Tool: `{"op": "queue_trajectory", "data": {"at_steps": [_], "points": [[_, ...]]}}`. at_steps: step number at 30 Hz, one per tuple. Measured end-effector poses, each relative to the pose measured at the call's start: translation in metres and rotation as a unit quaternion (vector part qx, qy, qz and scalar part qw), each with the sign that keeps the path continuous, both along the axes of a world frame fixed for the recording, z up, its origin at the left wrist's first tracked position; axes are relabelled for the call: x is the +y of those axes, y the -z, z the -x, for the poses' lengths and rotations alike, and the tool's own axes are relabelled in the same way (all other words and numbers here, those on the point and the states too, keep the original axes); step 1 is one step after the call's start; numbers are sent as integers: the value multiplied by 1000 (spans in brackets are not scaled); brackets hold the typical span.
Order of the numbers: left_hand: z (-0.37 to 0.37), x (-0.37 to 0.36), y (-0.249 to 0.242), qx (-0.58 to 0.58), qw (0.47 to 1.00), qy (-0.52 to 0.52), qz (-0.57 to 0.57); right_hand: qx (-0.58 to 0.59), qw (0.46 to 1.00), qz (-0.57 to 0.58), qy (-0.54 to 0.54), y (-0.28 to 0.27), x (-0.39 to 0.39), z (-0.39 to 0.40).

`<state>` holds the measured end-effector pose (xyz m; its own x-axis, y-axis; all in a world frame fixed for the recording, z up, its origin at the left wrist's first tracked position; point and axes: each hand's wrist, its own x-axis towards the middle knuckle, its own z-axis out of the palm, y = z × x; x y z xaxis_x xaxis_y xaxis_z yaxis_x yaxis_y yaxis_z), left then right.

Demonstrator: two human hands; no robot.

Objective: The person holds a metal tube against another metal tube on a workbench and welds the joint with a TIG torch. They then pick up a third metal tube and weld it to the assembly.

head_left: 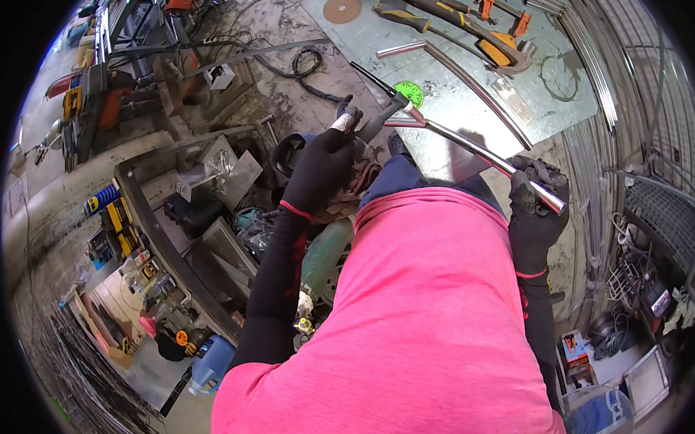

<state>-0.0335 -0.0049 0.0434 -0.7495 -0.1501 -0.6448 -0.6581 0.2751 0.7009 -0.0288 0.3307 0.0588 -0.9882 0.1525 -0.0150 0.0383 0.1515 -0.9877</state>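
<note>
A black glove and dark sleeve cover my left hand, which is closed around the handle of a TIG welding torch. The torch's long black back cap points up and left, and its pinkish nozzle sits right at the end of a shiny metal tube. That tube slants down to the right into my right hand, also in a black glove, with the fingers wrapped round it near its lower end. Just behind the torch head lies a bright green round piece on the metal sheet.
A bent metal tube lies beyond my hands, with a hammer and a brown disc farther back. Black cable loops at the left. A bin of scraps stands left, and long metal bars run along the right.
</note>
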Motion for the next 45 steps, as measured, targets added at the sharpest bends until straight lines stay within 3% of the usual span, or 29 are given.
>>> {"op": "queue_trajectory", "data": {"at_steps": [3, 5, 15, 36, 38, 39, 42, 44, 45], "points": [[3, -1, 0, 21, 999, 37, 29, -15, 1000, 19, 7, -1, -2, 4], [2, -3, 6, 24, 998, 57, 33, 36, 999, 33, 2, 7, -2, 7], [9, -2, -1, -11, 999, 35, 10, 10, 1000, 3, 12, 1, -3, 12], [15, -6, 1, 7, 988, 115, 98, 30, 999, 31, 12, 3, -5, 21], [10, -13, 20, 80, 974, 159, 139, 22, 999, 32, 5, 1, -4, 21], [10, -2, 17, 174, 976, 108, 80, 23, 999, 32, 5, 2, -5, 21], [12, 0, 6, 189, 974, 111, 61, -5, 995, 89, 45, 1, -10, 22], [15, -6, 5, 52, 970, 170, 163, 5, 998, 55, 27, -2, -7, 25], [20, 3, -17, -8, 993, 90, 76, 16, 1000, 21, 8, -2, -6, 26]]}}
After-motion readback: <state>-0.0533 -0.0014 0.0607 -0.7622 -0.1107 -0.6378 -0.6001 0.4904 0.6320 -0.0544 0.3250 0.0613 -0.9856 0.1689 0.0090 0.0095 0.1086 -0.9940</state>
